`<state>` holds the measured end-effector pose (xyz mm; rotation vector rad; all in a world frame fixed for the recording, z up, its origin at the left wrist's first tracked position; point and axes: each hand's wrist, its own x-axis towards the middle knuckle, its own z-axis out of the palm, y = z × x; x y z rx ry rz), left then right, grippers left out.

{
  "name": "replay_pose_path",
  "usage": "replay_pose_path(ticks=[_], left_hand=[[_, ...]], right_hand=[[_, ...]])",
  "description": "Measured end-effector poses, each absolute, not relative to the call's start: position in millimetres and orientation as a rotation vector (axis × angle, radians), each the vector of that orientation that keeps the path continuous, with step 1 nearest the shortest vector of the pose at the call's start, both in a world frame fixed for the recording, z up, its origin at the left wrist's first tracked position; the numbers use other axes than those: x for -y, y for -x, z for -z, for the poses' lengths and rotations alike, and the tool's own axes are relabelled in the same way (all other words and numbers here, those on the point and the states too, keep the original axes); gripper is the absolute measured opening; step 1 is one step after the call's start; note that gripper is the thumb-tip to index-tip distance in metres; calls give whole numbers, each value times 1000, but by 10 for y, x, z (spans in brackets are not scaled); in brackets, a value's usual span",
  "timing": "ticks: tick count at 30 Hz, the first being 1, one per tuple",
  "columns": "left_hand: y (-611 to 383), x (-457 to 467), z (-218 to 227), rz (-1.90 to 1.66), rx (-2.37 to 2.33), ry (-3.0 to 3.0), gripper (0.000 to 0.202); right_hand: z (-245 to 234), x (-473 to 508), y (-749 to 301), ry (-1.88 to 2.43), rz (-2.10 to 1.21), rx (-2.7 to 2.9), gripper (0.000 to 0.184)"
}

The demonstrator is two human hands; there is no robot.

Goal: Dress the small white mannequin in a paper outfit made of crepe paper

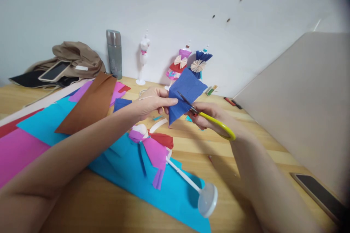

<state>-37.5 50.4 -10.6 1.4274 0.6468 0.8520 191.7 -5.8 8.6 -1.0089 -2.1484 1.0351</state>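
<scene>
In the head view, my left hand [154, 102] pinches the left edge of a piece of dark blue crepe paper [188, 87], held up above the table. My right hand [209, 114] grips yellow-handled scissors [218, 125], with a dark blade lying across the front of the blue paper. Whether the paper sits between the blades I cannot tell. Below my hands a small white mannequin [187, 180] lies on its side, dressed in purple, red and blue paper. It rests on a large turquoise paper sheet [123, 167].
Brown paper [90, 105] and purple paper [24, 153] lie at left. Behind stand a flask [114, 54], a bare mannequin [142, 58] and two dressed mannequins [180, 60], [201, 62]. A brown cloth bag [79, 54] carries a phone [55, 71]. Another phone [319, 193] lies at right.
</scene>
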Motion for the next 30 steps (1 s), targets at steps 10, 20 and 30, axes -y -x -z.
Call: replay_pose_path(ticks=[10, 20, 30], left_hand=[[370, -500, 97, -835, -646, -1394, 18], [377, -506, 98, -858, -641, -1410, 18], [376, -485, 67, -854, -666, -1387, 16]], right_hand=[[-80, 72, -1946, 1075, -1074, 2123, 41], [-107, 93, -1951, 1082, -1017, 2152, 38], [-7, 30, -2017, 1169, -1112, 2067, 37]])
